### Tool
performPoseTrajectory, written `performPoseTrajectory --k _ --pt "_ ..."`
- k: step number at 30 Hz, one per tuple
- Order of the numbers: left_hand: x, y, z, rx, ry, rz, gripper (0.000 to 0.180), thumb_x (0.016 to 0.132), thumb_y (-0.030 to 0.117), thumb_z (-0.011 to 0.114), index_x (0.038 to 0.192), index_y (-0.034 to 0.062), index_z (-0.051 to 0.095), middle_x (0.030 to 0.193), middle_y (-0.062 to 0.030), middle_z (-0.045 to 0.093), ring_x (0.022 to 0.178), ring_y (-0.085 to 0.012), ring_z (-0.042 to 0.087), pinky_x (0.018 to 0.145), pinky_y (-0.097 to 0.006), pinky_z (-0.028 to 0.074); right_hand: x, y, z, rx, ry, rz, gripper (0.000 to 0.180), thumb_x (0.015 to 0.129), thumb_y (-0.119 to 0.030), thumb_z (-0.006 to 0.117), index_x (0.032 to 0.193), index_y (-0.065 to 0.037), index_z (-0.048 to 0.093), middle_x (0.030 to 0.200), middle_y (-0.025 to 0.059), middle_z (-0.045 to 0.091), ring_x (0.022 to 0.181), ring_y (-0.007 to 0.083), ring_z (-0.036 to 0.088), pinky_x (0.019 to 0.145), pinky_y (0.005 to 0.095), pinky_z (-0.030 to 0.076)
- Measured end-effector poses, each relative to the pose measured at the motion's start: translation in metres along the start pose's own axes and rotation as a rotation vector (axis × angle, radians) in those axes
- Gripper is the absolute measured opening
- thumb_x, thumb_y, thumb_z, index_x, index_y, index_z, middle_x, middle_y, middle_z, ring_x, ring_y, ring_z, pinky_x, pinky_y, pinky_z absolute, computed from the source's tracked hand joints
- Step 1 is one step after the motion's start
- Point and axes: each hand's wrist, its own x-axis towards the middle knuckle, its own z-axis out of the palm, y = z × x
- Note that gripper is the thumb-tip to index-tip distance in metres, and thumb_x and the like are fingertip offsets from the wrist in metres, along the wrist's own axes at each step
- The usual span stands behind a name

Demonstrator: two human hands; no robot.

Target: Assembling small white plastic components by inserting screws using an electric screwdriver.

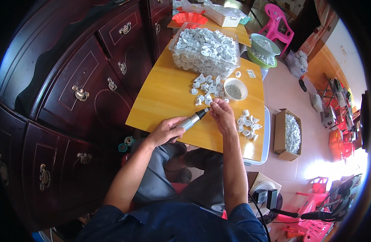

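My left hand is wrapped round a silver and black electric screwdriver, its bit pointing up and to the right. At the bit's tip, my right hand pinches something too small to make out. Just beyond the fingers lies a loose pile of small white plastic parts. A white bowl of small metal pieces, which look like screws, stands beside that pile. Right of my right wrist is a second, smaller group of white parts. Everything rests on a yellow wooden table.
A clear tub heaped with white parts stands at the table's far side. Dark wooden drawers border the left. On the floor at right is a cardboard box of white parts. Green basins and a pink chair stand farther back.
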Motion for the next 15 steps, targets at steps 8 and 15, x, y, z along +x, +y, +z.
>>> performPoseTrajectory --k 8,15 --pt "0.003 -0.006 -0.002 -0.053 0.017 0.047 0.060 0.096 0.033 0.064 0.141 -0.0017 0.046 0.082 -0.0024 0.056 0.069 -0.0059 0.053 0.055 -0.020 0.046 0.007 0.009 0.005 -0.573 0.237 -0.334 0.027 0.089 -0.014 0.071 0.113 -0.006 0.064 0.106 0.0074 0.066 0.077 0.0120 0.063 0.068 0.0261 0.052" --pt "0.001 -0.003 -0.001 -0.047 0.030 0.020 0.058 0.096 0.032 0.063 0.141 -0.0013 0.047 0.081 -0.0035 0.057 0.067 -0.0064 0.053 0.055 -0.020 0.045 0.025 0.022 0.017 -1.285 0.368 -0.545 0.020 0.079 -0.012 0.070 0.097 -0.011 0.062 0.100 0.0152 0.065 0.087 0.0376 0.065 0.078 0.0477 0.052"
